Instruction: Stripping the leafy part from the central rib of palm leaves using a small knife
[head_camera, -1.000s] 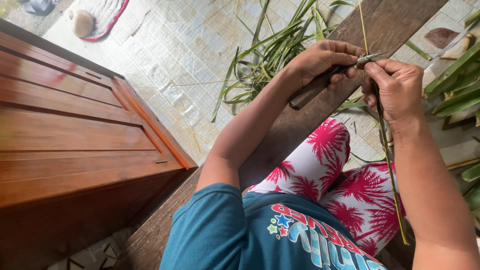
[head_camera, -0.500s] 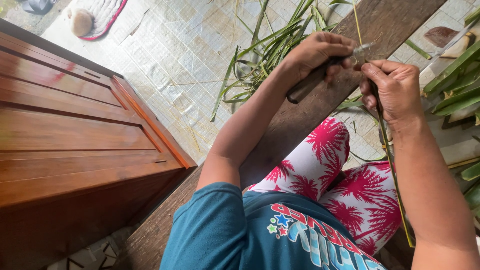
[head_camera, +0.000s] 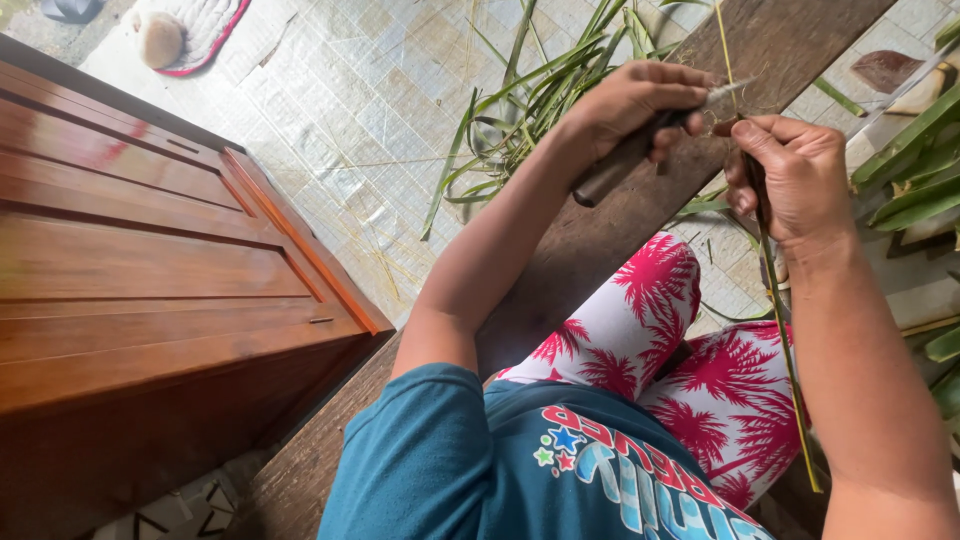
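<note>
My left hand (head_camera: 640, 105) is shut on a knife (head_camera: 612, 167) with a dark wooden handle; its short blade points right, toward my other hand. My right hand (head_camera: 795, 170) pinches a long thin green leaf strip (head_camera: 780, 320) that runs from above the blade down past my knee. The blade tip touches the strip just above my right thumb. Both hands hover over a dark wooden plank (head_camera: 590, 240) and my red-and-white patterned trousers (head_camera: 640, 320).
A reddish wooden cabinet (head_camera: 150, 270) fills the left side. A heap of long green leaves (head_camera: 540, 100) lies on the tiled floor (head_camera: 340, 110) beyond the plank, more broad leaves (head_camera: 910, 170) at the right edge. A quilted mat (head_camera: 195, 30) lies at top left.
Both hands have shifted slightly upward, and the knife blade has slid a little along the strip. The strip's lower end has swung slightly.
</note>
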